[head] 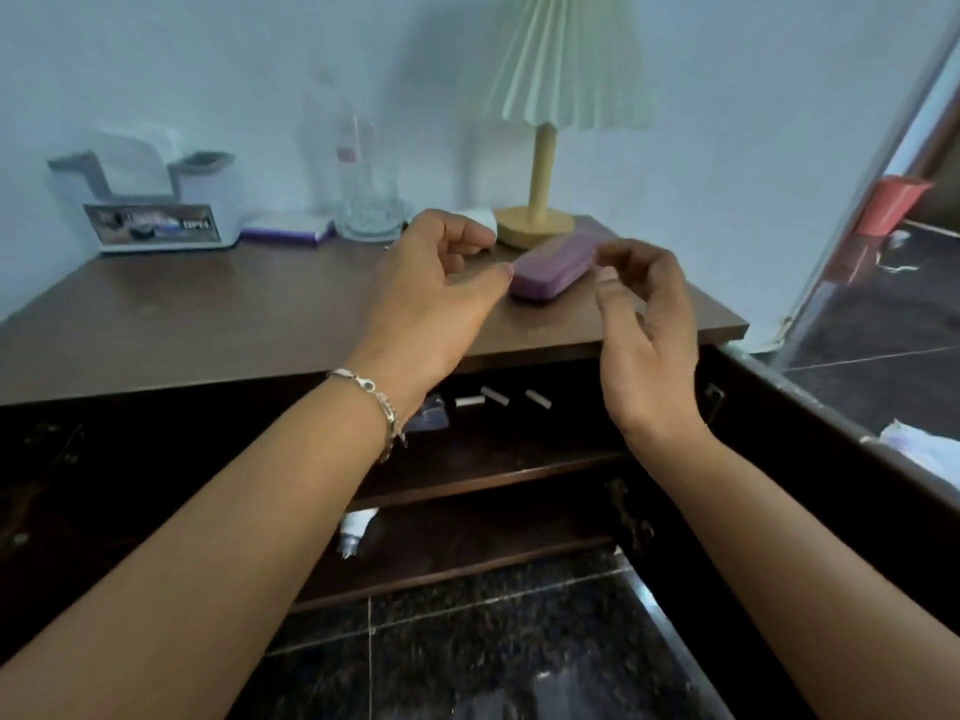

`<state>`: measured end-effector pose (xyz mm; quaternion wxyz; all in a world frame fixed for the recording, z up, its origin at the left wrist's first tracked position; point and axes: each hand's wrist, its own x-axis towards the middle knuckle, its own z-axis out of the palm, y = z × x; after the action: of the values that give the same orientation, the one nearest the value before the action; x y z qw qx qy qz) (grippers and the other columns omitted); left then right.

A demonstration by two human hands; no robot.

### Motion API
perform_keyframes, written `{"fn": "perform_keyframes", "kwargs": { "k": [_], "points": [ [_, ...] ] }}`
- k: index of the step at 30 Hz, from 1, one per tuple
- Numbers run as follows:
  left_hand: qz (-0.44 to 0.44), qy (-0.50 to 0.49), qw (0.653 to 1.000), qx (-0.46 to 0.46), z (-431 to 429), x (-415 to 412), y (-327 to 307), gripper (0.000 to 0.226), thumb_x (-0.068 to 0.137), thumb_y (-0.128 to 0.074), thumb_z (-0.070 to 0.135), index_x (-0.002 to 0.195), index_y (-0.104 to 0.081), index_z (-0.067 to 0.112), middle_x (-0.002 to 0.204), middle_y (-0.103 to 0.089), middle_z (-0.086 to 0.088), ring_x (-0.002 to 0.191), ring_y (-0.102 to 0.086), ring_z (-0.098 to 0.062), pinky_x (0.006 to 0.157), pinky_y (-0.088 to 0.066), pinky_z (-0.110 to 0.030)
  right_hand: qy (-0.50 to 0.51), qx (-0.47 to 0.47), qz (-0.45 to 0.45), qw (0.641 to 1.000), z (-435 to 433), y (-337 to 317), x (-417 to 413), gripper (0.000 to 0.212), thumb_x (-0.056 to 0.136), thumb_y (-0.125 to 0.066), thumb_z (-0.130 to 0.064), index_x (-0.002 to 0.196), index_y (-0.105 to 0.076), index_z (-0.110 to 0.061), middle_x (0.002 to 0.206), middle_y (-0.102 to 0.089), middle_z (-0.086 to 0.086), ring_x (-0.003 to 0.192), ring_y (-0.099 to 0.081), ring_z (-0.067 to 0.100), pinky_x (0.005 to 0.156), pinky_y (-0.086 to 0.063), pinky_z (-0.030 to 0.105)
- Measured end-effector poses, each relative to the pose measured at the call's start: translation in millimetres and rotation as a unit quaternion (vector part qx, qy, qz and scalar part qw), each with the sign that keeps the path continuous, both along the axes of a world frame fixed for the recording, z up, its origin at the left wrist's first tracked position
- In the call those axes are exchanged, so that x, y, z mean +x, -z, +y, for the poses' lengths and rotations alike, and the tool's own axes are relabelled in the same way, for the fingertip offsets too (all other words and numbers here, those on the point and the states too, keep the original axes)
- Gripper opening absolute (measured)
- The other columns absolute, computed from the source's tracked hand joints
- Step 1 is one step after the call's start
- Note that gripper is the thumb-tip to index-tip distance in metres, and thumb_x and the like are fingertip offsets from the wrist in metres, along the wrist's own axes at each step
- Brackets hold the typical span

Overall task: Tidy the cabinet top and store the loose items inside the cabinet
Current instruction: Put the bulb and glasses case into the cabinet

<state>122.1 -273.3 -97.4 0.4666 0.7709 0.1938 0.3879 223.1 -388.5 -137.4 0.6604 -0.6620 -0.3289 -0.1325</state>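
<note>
A pink glasses case (pixel 550 270) lies on the brown cabinet top (pixel 208 314), near the right front corner. My left hand (pixel 436 288) hovers just left of the case with fingers loosely curled and holds nothing. My right hand (pixel 644 314) hovers just right of the case, fingers relaxed and empty. Below, the cabinet stands open. Its upper shelf (pixel 493 459) holds a few small white sticks (pixel 493 397) and a dark flat item. On the lower shelf lies a white tube (pixel 356 532).
At the back of the top stand a pleated lamp (pixel 545 148), a glass carafe (pixel 363 200), a purple notebook (pixel 288 228), a white holder with a label (pixel 156 210) and a small white object (pixel 483 215). The open right door (pixel 831 433) juts toward me. The floor is dark tile.
</note>
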Motion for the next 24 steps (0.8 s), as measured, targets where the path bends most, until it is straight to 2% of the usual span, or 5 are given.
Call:
{"fn": "perform_keyframes", "kwargs": {
  "k": [2, 4, 7, 12, 24],
  "points": [
    [0.069, -0.002, 0.997, 0.015, 9.9, 18.5, -2.3, 0.036, 0.076, -0.076, 0.030, 0.104, -0.053, 0.029, 0.105, -0.056, 0.015, 0.108, -0.052, -0.005, 0.096, -0.042, -0.022, 0.027, -0.066, -0.025, 0.997, 6.0, -3.0, 24.5, 0.025, 0.095, -0.051, -0.016, 0.119, -0.053, -0.016, 0.116, -0.054, -0.009, 0.106, -0.048, -0.010, 0.103, -0.039, 0.020],
    [0.137, 0.010, 0.990, 0.019, 15.4, 36.7, 0.5, 0.062, 0.071, -0.080, 0.037, 0.122, -0.049, 0.021, 0.123, -0.054, 0.005, 0.117, -0.050, -0.010, 0.102, -0.040, -0.027, 0.053, -0.119, -0.029, 0.991, 13.8, -9.3, 46.4, 0.036, 0.093, -0.052, -0.019, 0.128, -0.048, -0.012, 0.127, -0.049, 0.000, 0.121, -0.045, 0.009, 0.109, -0.035, 0.035],
    [0.217, 0.009, 0.974, 0.061, 17.0, 60.4, 7.3, 0.087, 0.063, -0.082, 0.048, 0.132, -0.045, 0.009, 0.131, -0.054, -0.004, 0.119, -0.052, -0.020, 0.102, -0.042, -0.034, 0.052, -0.194, 0.029, 0.979, 27.6, -26.2, 68.1, 0.053, 0.093, -0.055, -0.024, 0.140, -0.036, -0.009, 0.144, -0.038, 0.006, 0.133, -0.037, 0.019, 0.111, -0.030, 0.031],
    [0.298, -0.035, 0.935, 0.187, 21.4, 81.3, 6.7, 0.074, 0.061, -0.074, 0.065, 0.109, -0.060, 0.010, 0.108, -0.065, -0.006, 0.102, -0.059, -0.025, 0.088, -0.048, -0.038, 0.022, -0.239, 0.150, 0.959, 43.2, -34.2, 97.0, 0.066, 0.092, -0.053, -0.032, 0.147, -0.023, -0.011, 0.145, -0.040, 0.010, 0.132, -0.040, 0.024, 0.098, -0.034, 0.029],
    [0.230, -0.032, 0.965, 0.119, 26.0, 76.4, 10.6, 0.052, 0.067, -0.078, 0.046, 0.108, -0.066, 0.015, 0.105, -0.068, -0.003, 0.100, -0.061, -0.021, 0.091, -0.049, -0.038, 0.058, -0.273, 0.113, 0.954, 55.0, -25.7, 113.0, 0.045, 0.095, -0.046, -0.039, 0.132, -0.044, -0.013, 0.127, -0.053, 0.007, 0.118, -0.049, 0.024, 0.097, -0.039, 0.034]
  ]
}}
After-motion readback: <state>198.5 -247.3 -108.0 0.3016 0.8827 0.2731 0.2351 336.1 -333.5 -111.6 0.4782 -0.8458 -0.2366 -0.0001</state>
